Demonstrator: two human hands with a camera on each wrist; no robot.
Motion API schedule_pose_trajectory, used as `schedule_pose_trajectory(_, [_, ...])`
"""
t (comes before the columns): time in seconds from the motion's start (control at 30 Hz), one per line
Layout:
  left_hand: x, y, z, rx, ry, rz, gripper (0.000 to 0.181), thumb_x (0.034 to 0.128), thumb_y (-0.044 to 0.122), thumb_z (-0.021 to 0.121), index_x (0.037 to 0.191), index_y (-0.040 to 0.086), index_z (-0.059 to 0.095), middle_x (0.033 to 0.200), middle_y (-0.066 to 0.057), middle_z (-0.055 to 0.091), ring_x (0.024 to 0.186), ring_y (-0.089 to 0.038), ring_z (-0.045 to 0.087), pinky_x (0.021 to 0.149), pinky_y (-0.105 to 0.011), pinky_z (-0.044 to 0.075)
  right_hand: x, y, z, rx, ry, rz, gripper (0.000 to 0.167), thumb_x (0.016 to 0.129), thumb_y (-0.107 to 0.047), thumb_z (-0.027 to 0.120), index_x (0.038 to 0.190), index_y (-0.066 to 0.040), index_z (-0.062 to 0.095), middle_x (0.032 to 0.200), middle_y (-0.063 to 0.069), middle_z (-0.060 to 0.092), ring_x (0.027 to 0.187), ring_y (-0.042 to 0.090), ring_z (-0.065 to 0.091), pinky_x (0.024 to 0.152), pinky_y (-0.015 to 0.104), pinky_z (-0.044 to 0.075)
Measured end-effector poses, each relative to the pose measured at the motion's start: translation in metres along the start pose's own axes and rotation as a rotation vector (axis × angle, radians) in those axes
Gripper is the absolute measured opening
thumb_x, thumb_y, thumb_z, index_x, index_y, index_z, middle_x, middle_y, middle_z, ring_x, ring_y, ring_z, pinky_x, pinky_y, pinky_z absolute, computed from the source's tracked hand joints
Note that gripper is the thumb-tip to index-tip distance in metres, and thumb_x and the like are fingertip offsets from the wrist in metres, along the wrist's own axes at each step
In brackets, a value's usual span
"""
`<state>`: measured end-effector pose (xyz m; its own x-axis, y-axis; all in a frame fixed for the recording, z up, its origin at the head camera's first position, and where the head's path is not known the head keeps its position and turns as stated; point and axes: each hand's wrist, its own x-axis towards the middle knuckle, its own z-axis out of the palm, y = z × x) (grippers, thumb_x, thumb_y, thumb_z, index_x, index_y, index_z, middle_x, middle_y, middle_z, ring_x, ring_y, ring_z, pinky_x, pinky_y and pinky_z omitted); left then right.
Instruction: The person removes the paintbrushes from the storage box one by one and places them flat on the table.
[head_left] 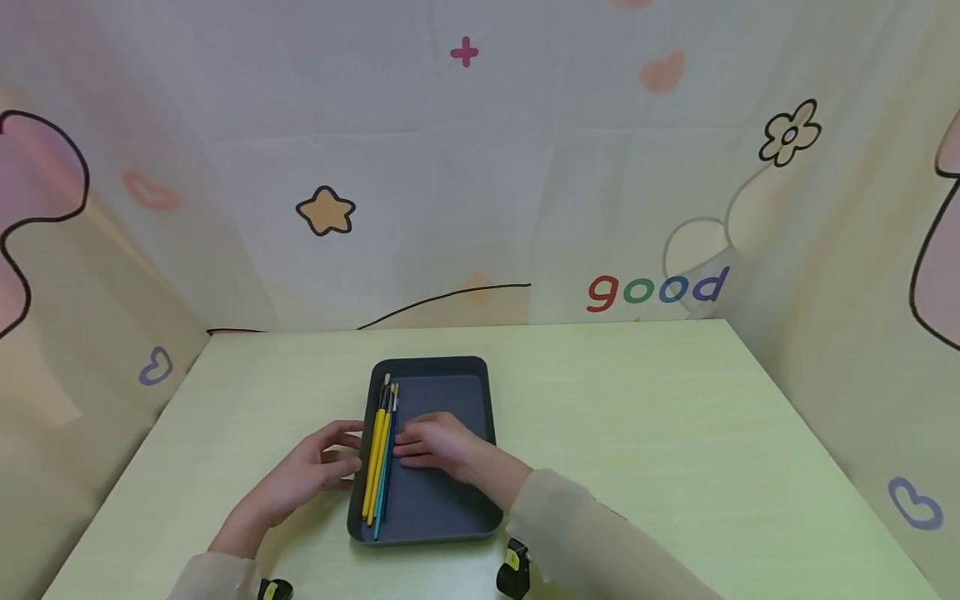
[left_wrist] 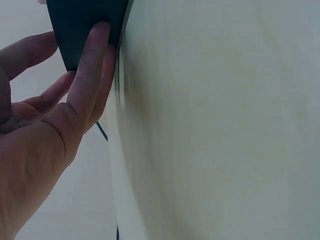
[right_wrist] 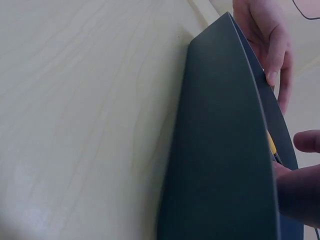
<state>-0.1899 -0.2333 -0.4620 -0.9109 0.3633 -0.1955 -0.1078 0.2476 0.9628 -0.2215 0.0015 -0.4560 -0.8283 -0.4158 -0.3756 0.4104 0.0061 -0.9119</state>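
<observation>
The tray [head_left: 442, 512] is dark grey. Two brushes have yellow handles [head_left: 372, 467], another has a blue-green handle [head_left: 381, 500], and one more has a dark blue handle [head_left: 388, 479]. The desk [head_left: 637, 417] is pale yellow-green with soft, wavy wood lines. The sleeves [head_left: 585, 517] are cream. The cloth [head_left: 510, 217] is whitish with pictures on it: an orange star [head_left: 326, 211] with a black edge, a pink plus [head_left: 464, 52], a peach heart [head_left: 663, 72] and a cream flower [head_left: 804, 133]. The word "good" [head_left: 663, 290] is red, green, blue and purple.
</observation>
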Motion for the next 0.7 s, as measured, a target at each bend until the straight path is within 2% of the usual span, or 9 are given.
schedule_pose_trajectory(0.3, [0.001,-0.001,-0.001,-0.001,-0.018,0.007,0.059,0.1013,0.006,0.061,0.153,-0.002,0.036,0.137,-0.027,0.047,0.115,-0.034,0.062,0.087,-0.046,0.059,0.007,0.004,0.018,-0.095,0.011,-0.063,0.044,0.094,0.005,0.064,0.135,0.018,0.051,0.112,0.019,0.065,0.106,0.03,0.068,0.091,0.042,0.057])
schedule_pose_trajectory(0.47, [0.001,-0.001,-0.001,0.012,-0.017,0.001,0.058,0.1015,0.006,0.06,0.154,-0.001,0.036,0.138,-0.026,0.047,0.114,-0.033,0.062,0.087,-0.046,0.059,0.01,0.007,0.026,-0.161,0.066,-0.093,0.039,0.093,0.005,0.067,0.129,0.016,0.056,0.105,0.015,0.067,0.098,0.029,0.071,0.085,0.04,0.059])
schedule_pose_trajectory(0.7, [0.0,0.002,0.001,0.022,0.005,-0.028,0.058,0.1001,0.005,0.061,0.153,0.0,0.037,0.139,-0.025,0.047,0.113,-0.032,0.062,0.087,-0.046,0.059,0.01,0.012,0.034,-0.323,0.152,-0.159,0.032,0.09,-0.002,0.076,0.118,0.008,0.063,0.089,0.007,0.064,0.077,0.016,0.068,0.071,0.032,0.062])
